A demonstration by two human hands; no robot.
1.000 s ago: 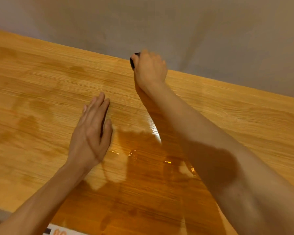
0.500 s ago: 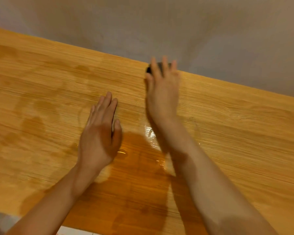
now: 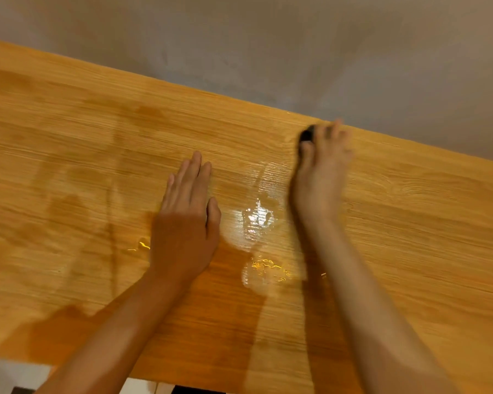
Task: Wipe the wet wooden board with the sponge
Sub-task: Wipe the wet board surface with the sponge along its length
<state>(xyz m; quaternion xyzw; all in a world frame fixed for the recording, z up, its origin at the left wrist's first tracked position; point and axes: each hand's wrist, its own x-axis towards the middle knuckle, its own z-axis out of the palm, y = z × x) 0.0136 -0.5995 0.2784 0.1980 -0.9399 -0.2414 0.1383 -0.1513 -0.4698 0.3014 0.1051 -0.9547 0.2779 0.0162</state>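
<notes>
The wooden board (image 3: 410,237) fills most of the view, light orange with darker damp streaks on its left half. A shiny puddle (image 3: 258,220) lies between my two hands. My right hand (image 3: 320,172) reaches to the board's far edge and presses a dark sponge (image 3: 307,135) down; only a small dark corner of it shows past the blurred fingers. My left hand (image 3: 187,211) lies flat on the board, palm down, fingers together, holding nothing.
A grey floor (image 3: 268,52) lies beyond the board's far edge. At the bottom, under the near edge, a strip of white surface (image 3: 9,373) shows.
My right hand has slid the sponge to the right along the far edge. The view has shifted, and the left hand has stayed flat on the board.
</notes>
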